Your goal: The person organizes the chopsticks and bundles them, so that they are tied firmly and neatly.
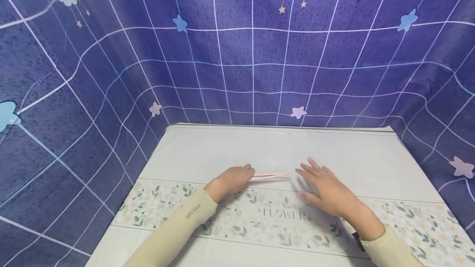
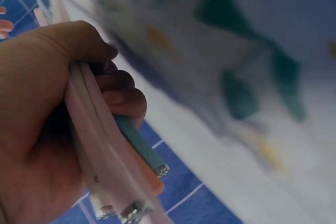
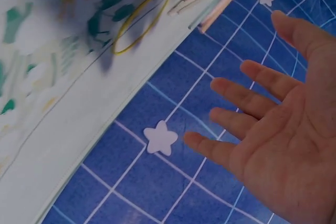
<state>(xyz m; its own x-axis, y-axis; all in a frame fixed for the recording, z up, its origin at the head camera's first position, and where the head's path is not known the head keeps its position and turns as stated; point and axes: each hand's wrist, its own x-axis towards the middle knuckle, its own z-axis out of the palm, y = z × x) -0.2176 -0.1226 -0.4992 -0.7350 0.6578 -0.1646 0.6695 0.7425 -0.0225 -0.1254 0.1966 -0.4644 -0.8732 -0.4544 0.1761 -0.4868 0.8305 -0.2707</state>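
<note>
My left hand (image 1: 233,178) grips a bundle of thin pastel sticks (image 1: 271,177) over the white part of the tablecloth, their free ends pointing right. Up close in the left wrist view, the sticks (image 2: 107,135) are pink, white, teal and orange with shiny, silvery ends, and fingers and thumb curl round them. To the right of the bundle, my right hand (image 1: 328,190) is spread with fingers apart and holds nothing. A yellow rubber band (image 3: 122,51) appears over the cloth near the stick ends in the right wrist view.
The table carries a white cloth (image 1: 230,147) with a printed floral band (image 1: 274,226) reading FLOWER. Blue curtains (image 1: 230,77) with white grid lines, stars and clouds enclose the back and both sides. Something dark (image 1: 358,240) shows at the right wrist.
</note>
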